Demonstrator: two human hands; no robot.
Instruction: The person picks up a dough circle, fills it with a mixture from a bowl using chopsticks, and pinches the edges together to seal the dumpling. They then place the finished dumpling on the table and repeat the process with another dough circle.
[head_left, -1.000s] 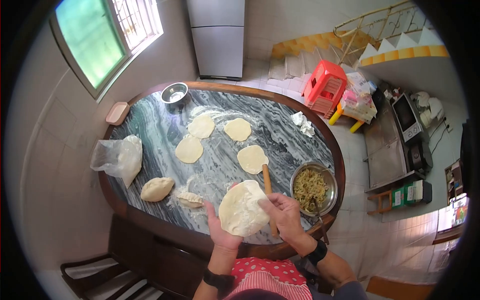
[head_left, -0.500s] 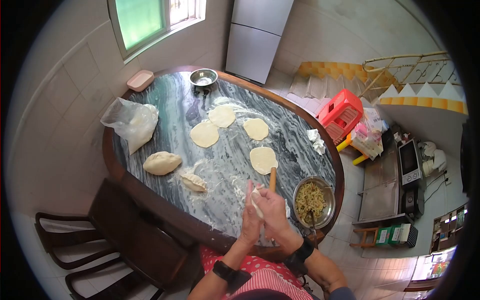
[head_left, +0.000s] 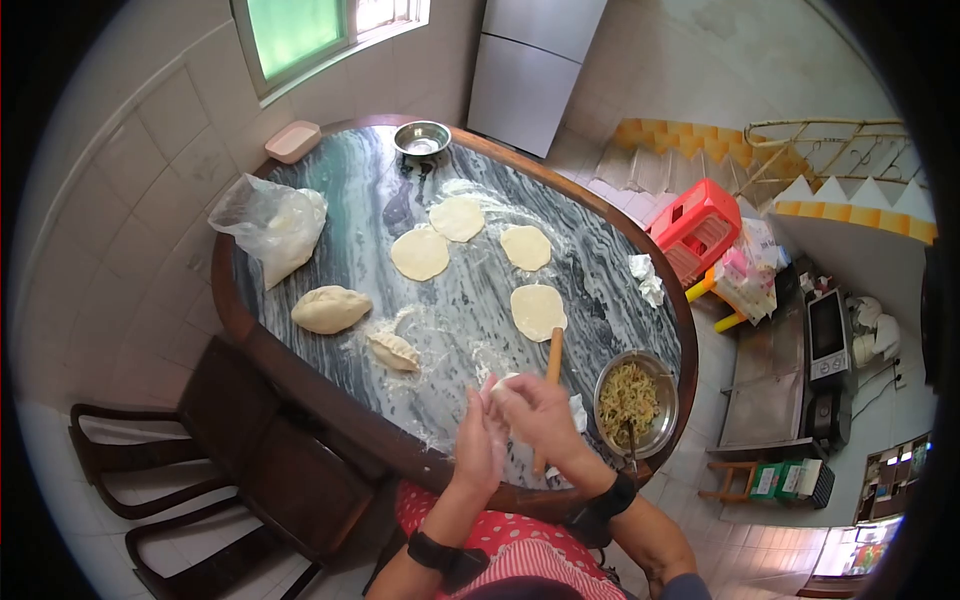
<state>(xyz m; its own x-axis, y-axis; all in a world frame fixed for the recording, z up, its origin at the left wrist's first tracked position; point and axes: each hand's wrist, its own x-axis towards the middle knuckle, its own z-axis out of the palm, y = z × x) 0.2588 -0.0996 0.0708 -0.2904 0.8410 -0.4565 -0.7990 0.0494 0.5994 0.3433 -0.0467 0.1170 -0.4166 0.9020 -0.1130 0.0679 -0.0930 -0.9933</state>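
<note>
Marbled table (head_left: 605,300), dough (head_left: 504,381) in the joint grip of left hand (head_left: 481,440) and right hand (head_left: 542,414)

Middle lane: marble of the bench (head_left: 465,310) runs forward from the left hand (head_left: 482,445), passable between the left pair of dough rounds (head_left: 419,254) and the right pair.
Left sweep: blocked low down by the small dough piece (head_left: 393,351), then the large dough lump (head_left: 330,310) and plastic bag (head_left: 290,220); a floury gap parts the small piece from the left hand.
Right sweep: rolling pin (head_left: 554,365) just beside the right hand (head_left: 540,415), its far end at a round; a narrow slot separates it from the filling bowl (head_left: 626,393).
Far right: passage between rounds and crumpled tissue (head_left: 647,280).
Far edge: steel bowl (head_left: 422,139) stands in the way.
</note>
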